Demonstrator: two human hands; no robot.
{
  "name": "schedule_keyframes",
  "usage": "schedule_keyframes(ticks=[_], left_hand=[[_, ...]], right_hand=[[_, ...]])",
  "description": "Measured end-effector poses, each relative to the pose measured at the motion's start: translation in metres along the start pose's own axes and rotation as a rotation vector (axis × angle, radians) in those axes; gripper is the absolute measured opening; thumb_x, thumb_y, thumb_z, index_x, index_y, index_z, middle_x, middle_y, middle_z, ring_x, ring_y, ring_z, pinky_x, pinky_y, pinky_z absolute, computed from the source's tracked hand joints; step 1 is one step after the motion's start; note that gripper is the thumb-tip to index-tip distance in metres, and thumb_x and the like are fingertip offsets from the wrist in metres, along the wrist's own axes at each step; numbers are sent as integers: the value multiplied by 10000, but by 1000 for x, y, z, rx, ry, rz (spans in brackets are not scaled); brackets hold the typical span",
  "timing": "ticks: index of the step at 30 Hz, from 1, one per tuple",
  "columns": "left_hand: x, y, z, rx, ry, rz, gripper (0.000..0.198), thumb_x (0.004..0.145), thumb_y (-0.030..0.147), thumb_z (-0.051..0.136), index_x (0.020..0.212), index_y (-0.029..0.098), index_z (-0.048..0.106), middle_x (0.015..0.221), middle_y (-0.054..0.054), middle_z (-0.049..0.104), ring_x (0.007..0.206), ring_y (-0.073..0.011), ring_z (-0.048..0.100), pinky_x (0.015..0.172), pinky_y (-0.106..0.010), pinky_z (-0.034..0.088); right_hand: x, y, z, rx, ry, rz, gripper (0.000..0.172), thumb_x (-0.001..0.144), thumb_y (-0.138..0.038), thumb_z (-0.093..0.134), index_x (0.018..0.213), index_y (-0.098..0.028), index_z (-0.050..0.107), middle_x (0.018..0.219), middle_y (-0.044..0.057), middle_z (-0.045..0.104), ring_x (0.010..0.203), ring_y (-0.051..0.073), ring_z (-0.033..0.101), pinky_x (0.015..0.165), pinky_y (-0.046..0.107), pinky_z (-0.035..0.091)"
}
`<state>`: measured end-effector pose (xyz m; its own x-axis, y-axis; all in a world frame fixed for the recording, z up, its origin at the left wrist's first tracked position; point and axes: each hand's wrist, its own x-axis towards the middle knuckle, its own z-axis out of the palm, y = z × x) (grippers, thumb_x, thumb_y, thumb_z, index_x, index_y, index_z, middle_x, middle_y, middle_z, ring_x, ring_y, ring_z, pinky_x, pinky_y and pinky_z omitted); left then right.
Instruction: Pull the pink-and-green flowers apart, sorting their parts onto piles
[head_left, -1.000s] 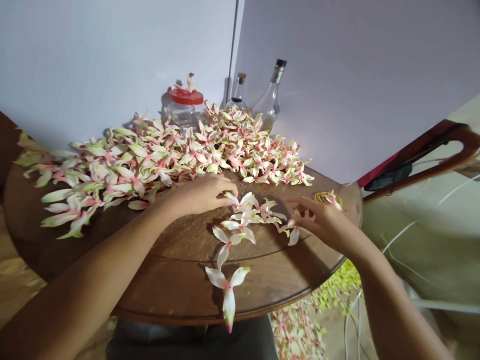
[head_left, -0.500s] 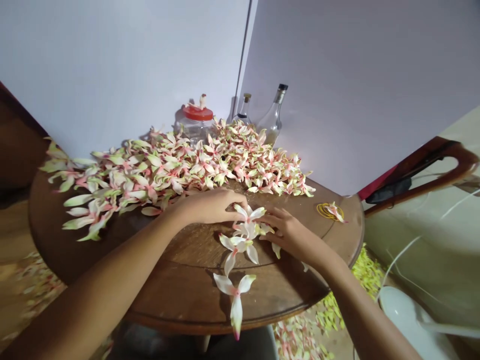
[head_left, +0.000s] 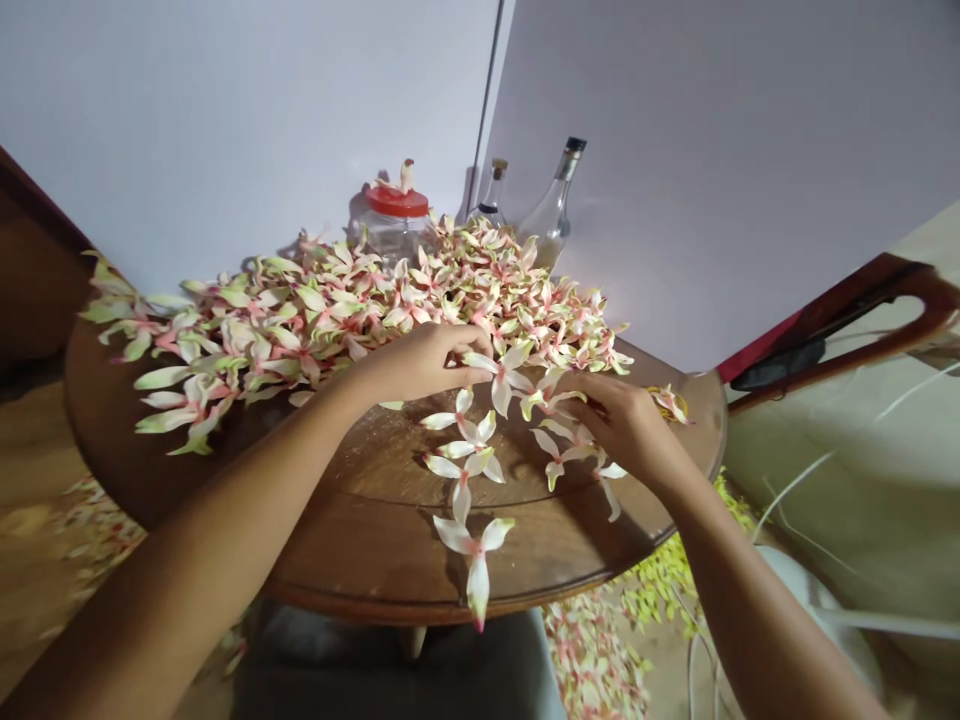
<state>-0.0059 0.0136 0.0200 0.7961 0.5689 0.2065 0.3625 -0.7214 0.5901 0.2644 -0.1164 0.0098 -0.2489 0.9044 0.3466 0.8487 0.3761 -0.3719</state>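
Note:
My left hand (head_left: 439, 360) is closed in a pinch on a white three-petalled flower (head_left: 501, 378) with a pinkish centre, held just over the table. My right hand (head_left: 622, 412) has its fingers bent together on another such flower (head_left: 550, 392), close to the first. Under and beside the right hand lie more of the flowers, among them a pale flower (head_left: 556, 455). A row of overlapping flowers (head_left: 463, 475) lies between my arms and runs toward me. The nearest flower (head_left: 475, 555) sits by the table's front edge. My right fingertips are partly hidden.
The round wooden table (head_left: 360, 560) carries a large flower heap (head_left: 322, 310) along its back. Behind it stand a red-lidded jar (head_left: 397, 202), a small corked bottle (head_left: 495, 190) and a leaning glass bottle (head_left: 551, 215). Yellow rubber bands (head_left: 664, 402) lie at right. Petals (head_left: 592, 650) cover the floor.
My left hand has moved up and lifted a flower. My right hand has shifted up and to the right, and flowers beneath it now show. The row looks longer at its far end.

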Motion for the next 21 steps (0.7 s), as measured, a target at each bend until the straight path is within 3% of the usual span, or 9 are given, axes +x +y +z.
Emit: schedule_keyframes(ticks=[5, 12, 18, 21], left_hand=[[1, 0, -1, -45, 1, 49, 296, 902, 443, 624, 1079, 212, 676, 1031, -45, 716, 817, -164, 639, 709, -267, 424], [0, 0, -3, -20, -31, -4, 284, 903, 446, 614, 1074, 234, 696, 1072, -40, 724, 858, -175, 654, 741, -279, 431], [-1, 0, -5, -91, -258, 7, 319, 896, 500, 631, 1111, 282, 722, 1113, -29, 739, 941, -191, 680, 776, -271, 455], [0, 2, -2, -93, -163, -2, 410, 929, 563, 571, 1152, 243, 701, 1088, -62, 737, 920, -189, 679, 754, -270, 466]], right_hand=[[-4, 2, -1, -34, 28, 75, 131, 965, -251, 584, 939, -199, 701, 785, 17, 672, 641, 128, 574, 643, 266, 445], [0, 4, 10, 127, 43, 207, 215, 927, -366, 627, 992, -192, 736, 929, 57, 748, 757, 173, 650, 709, 319, 495], [6, 8, 13, 270, 146, 275, 232, 903, -412, 660, 956, -201, 742, 950, 64, 758, 819, 187, 679, 752, 340, 513], [11, 6, 12, 322, 186, 294, 185, 891, -359, 676, 955, -196, 736, 891, 53, 744, 775, 165, 664, 701, 307, 501]])
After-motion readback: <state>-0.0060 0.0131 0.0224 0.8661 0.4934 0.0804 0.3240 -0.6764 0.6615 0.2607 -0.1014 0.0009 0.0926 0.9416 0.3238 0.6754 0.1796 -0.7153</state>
